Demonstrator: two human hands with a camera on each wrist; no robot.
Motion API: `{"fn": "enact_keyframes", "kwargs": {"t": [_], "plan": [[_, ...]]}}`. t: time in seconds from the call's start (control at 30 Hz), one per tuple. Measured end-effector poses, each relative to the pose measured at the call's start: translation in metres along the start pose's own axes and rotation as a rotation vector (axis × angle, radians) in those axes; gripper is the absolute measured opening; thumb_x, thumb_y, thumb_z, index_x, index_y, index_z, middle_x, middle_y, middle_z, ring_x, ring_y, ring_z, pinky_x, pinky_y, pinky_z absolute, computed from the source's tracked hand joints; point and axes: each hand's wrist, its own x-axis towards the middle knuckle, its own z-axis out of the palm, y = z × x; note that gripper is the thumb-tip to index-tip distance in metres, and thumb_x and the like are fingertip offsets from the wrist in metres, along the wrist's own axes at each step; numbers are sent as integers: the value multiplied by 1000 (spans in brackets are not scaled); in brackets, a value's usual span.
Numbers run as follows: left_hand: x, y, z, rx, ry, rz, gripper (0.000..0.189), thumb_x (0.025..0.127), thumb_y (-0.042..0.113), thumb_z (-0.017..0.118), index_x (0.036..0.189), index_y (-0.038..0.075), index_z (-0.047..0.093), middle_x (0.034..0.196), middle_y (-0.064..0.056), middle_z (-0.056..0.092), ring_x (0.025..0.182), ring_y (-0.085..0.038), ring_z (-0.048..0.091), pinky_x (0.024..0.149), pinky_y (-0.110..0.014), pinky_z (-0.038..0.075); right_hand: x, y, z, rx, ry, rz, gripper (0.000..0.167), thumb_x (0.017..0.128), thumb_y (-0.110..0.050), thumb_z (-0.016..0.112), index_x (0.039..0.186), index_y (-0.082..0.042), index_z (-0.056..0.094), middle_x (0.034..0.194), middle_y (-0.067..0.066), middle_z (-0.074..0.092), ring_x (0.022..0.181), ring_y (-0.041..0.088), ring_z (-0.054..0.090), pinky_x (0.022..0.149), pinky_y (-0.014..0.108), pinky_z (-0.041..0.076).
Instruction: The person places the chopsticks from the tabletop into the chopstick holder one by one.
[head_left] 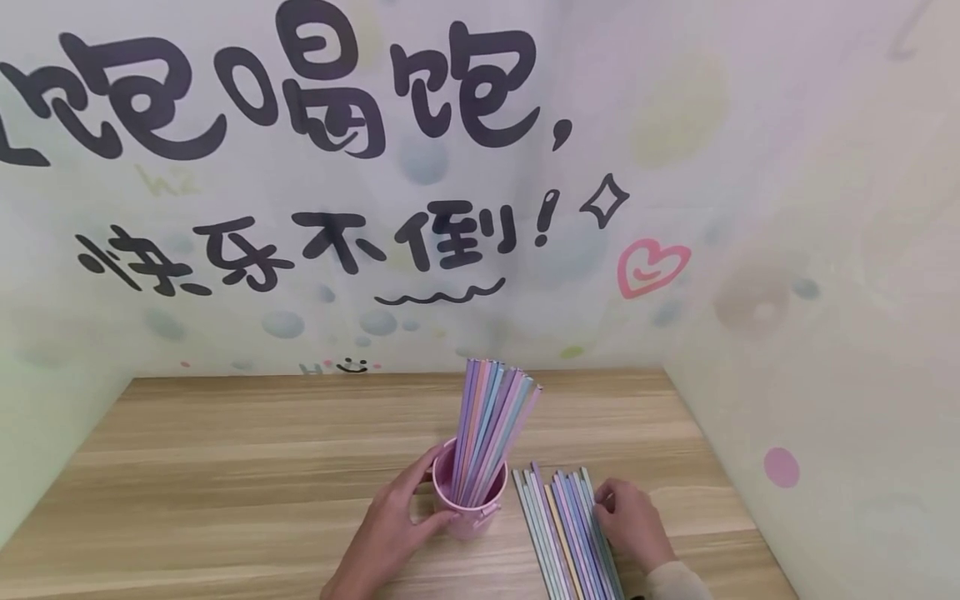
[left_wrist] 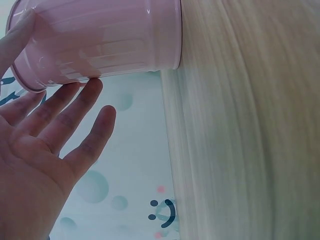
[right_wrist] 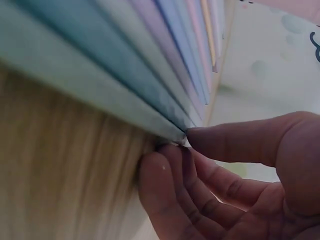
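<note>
A pink bucket (head_left: pixel 471 523) stands on the table, holding a leaning bunch of pastel pencils (head_left: pixel 487 433). My left hand (head_left: pixel 390 521) holds the bucket from its left, thumb at the near side and fingertips against the far side; the left wrist view shows those fingers (left_wrist: pixel 75 117) touching the wall. To the right of the bucket lies a row of loose pencils (head_left: pixel 566 533) in green, purple, yellow and blue. At the row's right edge, my right hand (head_left: pixel 633 523) pinches the far end of a pale green pencil (right_wrist: pixel 150 117) between thumb and curled fingers.
The wood-grain table (head_left: pixel 247 475) meets a white printed wall (head_left: pixel 480 333) behind the bucket. Another wall (head_left: pixel 840 375) rises along the table's right edge, close past my right hand.
</note>
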Motion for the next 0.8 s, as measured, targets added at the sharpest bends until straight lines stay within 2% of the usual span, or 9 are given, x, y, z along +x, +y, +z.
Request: {"fn": "enact_keyframes", "kwargs": {"t": [0.3,0.5,0.8], "plan": [[0,0,0,0,-1,2,90,78,23,85,151,42,36,141,10,56,116,-8,60,100,-42,51,0,1,-1,-101,9,5,5,83,-1,71,83,1,67,73,4,62,66,17,57,58,34,52],[0,-1,0,10,3,-1,91,77,24,85,151,42,36,140,10,57,115,-8,60,99,-42,52,1,0,-1,-89,-30,45,6,84,-2,70,85,3,66,75,6,62,66,18,57,57,33,52],[-1,-1,0,20,0,-14,90,77,24,85,151,42,37,139,10,58,115,-9,61,99,-43,52,-5,3,-18,-11,31,-24,8,83,-4,68,87,1,63,78,4,63,70,17,58,60,32,52]]}}
